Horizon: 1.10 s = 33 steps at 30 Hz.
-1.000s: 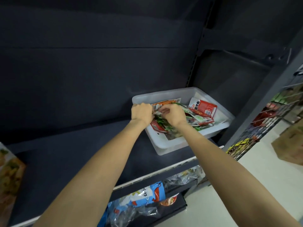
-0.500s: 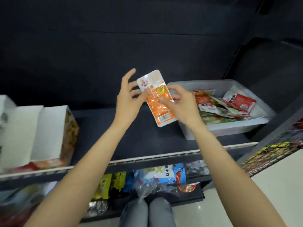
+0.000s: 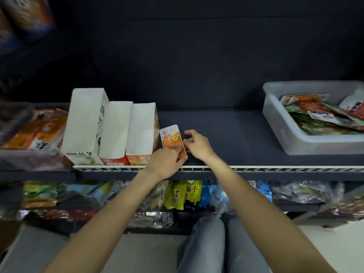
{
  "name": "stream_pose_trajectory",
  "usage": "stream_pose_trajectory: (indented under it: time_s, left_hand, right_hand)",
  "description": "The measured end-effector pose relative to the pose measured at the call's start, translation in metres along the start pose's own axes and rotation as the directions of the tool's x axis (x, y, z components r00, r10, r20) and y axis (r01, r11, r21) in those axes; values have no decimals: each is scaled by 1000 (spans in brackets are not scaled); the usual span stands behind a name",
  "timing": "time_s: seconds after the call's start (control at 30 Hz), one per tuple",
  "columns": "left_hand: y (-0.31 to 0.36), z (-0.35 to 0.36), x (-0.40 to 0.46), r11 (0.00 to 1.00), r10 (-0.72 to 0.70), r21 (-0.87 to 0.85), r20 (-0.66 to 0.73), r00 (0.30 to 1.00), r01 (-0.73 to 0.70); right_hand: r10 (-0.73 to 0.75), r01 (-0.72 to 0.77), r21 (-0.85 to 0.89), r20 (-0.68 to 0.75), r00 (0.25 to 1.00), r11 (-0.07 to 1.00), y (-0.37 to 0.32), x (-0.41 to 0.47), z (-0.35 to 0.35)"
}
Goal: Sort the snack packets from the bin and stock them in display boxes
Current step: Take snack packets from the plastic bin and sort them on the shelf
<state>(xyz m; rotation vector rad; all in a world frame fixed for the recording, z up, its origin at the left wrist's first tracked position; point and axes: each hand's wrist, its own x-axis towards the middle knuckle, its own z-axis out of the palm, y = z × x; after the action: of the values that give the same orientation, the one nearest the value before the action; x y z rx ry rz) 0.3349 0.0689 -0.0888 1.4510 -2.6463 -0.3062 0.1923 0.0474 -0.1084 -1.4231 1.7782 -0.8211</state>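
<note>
Pinching the orange packet [image 3: 171, 139] at its lower end, the left hand [image 3: 167, 162] holds it beside the display boxes [image 3: 140, 133]. The right hand [image 3: 198, 145] touches its edge, fingers loosely curled.

Three display boxes [image 3: 110, 131] stand side by side at the shelf's [image 3: 226, 133] front edge, left of centre. A snack packet [image 3: 171, 137] sits just right of the rightmost box, both hands at its near end. The bin [image 3: 291, 134] of packets occupies the shelf's right end. More packets, perhaps bagged, crowd the lower shelf [image 3: 295, 205].
</note>
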Motion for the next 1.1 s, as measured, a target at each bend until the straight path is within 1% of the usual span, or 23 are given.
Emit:
stream_pose_trajectory:
  time_s: [0.07, 0.1, 0.17, 0.2, 0.23, 0.27, 0.33, 0.37, 0.4, 0.43, 0.47, 0.5, 0.53, 0.57, 0.63, 0.73, 0.8, 0.83, 0.9, 0.97, 1.0, 1.03, 1.1]
  left_hand:
    - [-2, 3, -2, 1000, 8, 24, -42, 999, -7]
    - [0, 3, -2, 999, 3, 53, -80, 997, 2]
    - [6, 3, -1, 994, -21, 99, -199, 980, 41]
    - [12, 1, 1, 995, -21, 86, -274, 961, 46]
    - [18, -2, 3, 998, 0, 55, -359, 933, 21]
    - [27, -7, 6, 999, 41, 25, -442, 896, -34]
    - [49, -14, 16, 987, 119, -18, -590, 799, -160]
    - [63, -16, 25, 976, 120, -63, -640, 759, -207]
    - [78, -18, 35, 961, 97, -134, -654, 751, -241]
    - [95, -18, 46, 941, 68, -216, -632, 772, -260]
    - [112, -17, 59, 916, 52, -297, -580, 813, -270]
    - [129, -15, 74, 882, 54, -378, -512, 857, -282]
    - [144, -13, 90, 840, 76, -455, -438, 896, -294]
    - [160, -11, 105, 800, 114, -514, -375, 920, -309]
    - [187, -9, 134, 748, 216, -550, -328, 920, -372]
    - [221, -9, 171, 703, 307, -557, -321, 896, -441]
    - [241, -10, 193, 680, 336, -577, -303, 892, -453]
    - [250, -9, 204, 684, 358, -566, -290, 887, -461]
    - [266, -9, 225, 731, 404, -499, -235, 884, -466]
    - [279, -6, 245, 826, 427, -338, -151, 892, -452]
    - [284, -4, 253, 871, 427, -222, -97, 899, -437]
    - [288, -2, 260, 898, 422, -122, -39, 906, -423]
    - [291, 2, 270, 909, 416, -21, 33, 909, -416]
  right_hand:
    - [-99, 94, -211, -14, 995, 973, 0, -4, -8]
    - [-154, 145, -261, -13, 988, 954, 0, -7, -14]
    - [-244, 234, -279, 0, 970, 931, 0, -17, -31]
    - [-286, 272, -290, -4, 958, 918, -1, -22, -42]
    - [-331, 309, -310, -21, 943, 899, -2, -28, -55]
    - [-372, 336, -338, -46, 927, 879, -2, -35, -70]
    - [-418, 352, -361, -121, 900, 864, 0, -49, -105]
    - [-422, 349, -340, -171, 891, 874, 4, -55, -123]
    - [-410, 340, -296, -220, 885, 892, 8, -60, -142]
    - [-389, 326, -250, -270, 881, 912, 15, -65, -161]
    - [-371, 310, -226, -319, 872, 924, 22, -68, -180]
    - [-365, 292, -242, -361, 858, 925, 30, -69, -200]
    - [-371, 265, -299, -394, 841, 917, 40, -69, -219]
    - [-382, 226, -377, -415, 826, 898, 50, -68, -239]
    - [-384, 136, -499, -437, 814, 856, 73, -60, -275]
    - [-288, 0, -574, -410, 866, 819, 104, -49, -319]
    - [-176, -92, -582, -387, 905, 808, 119, -41, -338]
    - [-96, -169, -585, -395, 914, 794, 126, -36, -344]
    - [85, -354, -602, -428, 900, 716, 137, -24, -352]
    - [227, -474, -609, -439, 869, 636, 144, -16, -353]
    - [249, -488, -609, -437, 864, 625, 147, -12, -354]
    - [240, -479, -598, -436, 867, 643, 148, -10, -355]
    - [184, -408, -550, -417, 890, 728, 149, -9, -358]
